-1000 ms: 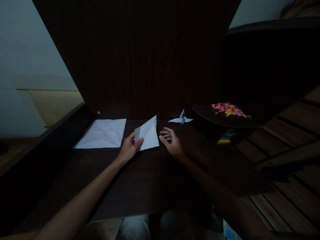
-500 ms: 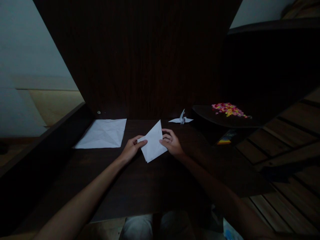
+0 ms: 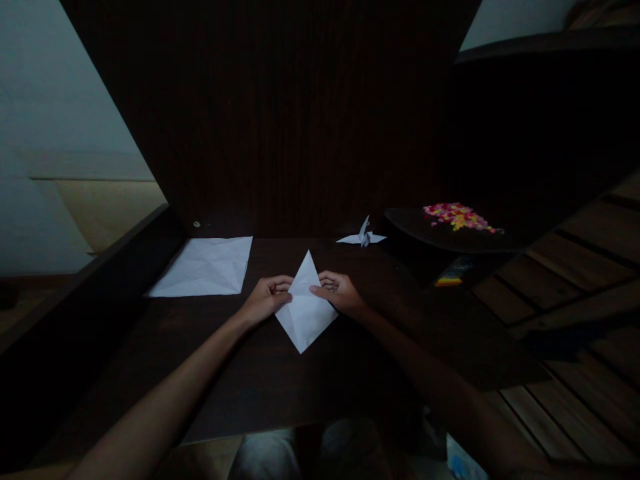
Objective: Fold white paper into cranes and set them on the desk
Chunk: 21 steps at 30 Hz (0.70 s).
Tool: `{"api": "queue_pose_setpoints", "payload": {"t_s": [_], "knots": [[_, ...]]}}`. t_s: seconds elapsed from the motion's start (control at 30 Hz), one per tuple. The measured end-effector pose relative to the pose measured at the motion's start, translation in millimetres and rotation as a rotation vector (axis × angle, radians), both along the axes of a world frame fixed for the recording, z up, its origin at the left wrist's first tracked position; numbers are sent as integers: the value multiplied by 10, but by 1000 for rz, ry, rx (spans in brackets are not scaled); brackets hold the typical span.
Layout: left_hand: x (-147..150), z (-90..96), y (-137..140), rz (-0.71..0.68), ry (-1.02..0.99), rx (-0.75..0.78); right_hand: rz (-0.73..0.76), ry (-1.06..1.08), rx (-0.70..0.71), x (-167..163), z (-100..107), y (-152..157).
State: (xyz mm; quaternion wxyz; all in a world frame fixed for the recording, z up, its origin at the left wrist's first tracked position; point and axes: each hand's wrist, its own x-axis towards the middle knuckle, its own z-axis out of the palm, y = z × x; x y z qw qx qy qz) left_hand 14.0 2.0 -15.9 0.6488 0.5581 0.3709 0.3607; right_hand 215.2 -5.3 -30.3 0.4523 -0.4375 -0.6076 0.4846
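Two hands pinch the folded paper (image 3: 305, 313) near the desk's (image 3: 280, 380) middle: my left hand (image 3: 266, 298) and right hand (image 3: 338, 293) close thumb and fingers on its side corners. I judge uneven pull could skew the crease in this dim light.

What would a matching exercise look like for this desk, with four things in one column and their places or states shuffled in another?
Things:
1. folded white paper
2. flat creased sheet
3. paper crane
4. colourful bits

Places or states:
A. heaped on the dark shelf at the right
B. pinched between left hand and right hand
C. standing at the back of the desk
D. lying open at the left of the desk

Pairs: 1-B, 2-D, 3-C, 4-A
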Motion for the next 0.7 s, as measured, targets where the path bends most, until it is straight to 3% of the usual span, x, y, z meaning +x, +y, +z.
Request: {"api": "queue_pose_setpoints", "payload": {"t_s": [0.43, 0.57, 0.7], "knots": [[25, -14, -62, -111, 180, 87, 131, 21, -107, -16, -2, -61], [34, -5, -53, -70, 146, 62, 100, 44, -112, -33, 1, -43], [36, -49, 8, 62, 67, 22, 19, 81, -89, 0, 13, -6]]}}
